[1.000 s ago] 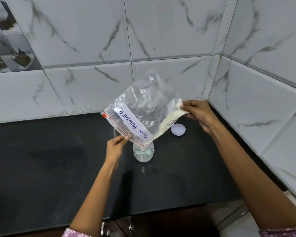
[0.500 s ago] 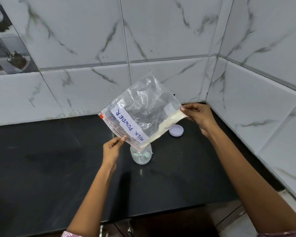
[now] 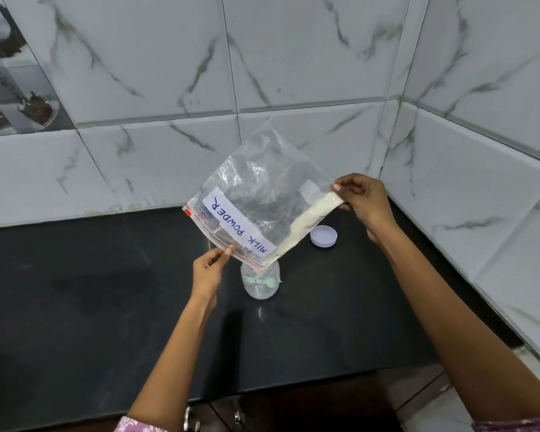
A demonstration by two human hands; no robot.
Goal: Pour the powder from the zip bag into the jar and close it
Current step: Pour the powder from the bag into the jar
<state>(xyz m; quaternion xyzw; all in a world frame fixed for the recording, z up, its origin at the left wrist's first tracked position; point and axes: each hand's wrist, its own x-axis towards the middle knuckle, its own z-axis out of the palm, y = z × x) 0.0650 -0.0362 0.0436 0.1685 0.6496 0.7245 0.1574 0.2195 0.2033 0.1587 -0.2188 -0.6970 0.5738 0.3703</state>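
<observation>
A clear zip bag (image 3: 259, 194) labelled MILK POWDER hangs tilted, its open zip corner down over the mouth of a small clear jar (image 3: 260, 283) on the black counter (image 3: 106, 291). White powder (image 3: 309, 219) lies in a strip along the bag's lower edge, sloping toward the jar. My left hand (image 3: 211, 269) pinches the zip edge just left of the jar. My right hand (image 3: 363, 201) pinches the bag's raised bottom corner. The jar's pale round lid (image 3: 323, 235) lies on the counter to the right of the jar.
Marbled white wall tiles (image 3: 169, 73) rise behind the counter and along its right side, meeting in a corner past my right hand. The counter's front edge runs below my forearms, with cabinet handles (image 3: 197, 420) under it.
The powder strip has slid further down toward the jar, leaving less near my right hand. Both hands keep their grip on the bag, with the raised corner lifted slightly.
</observation>
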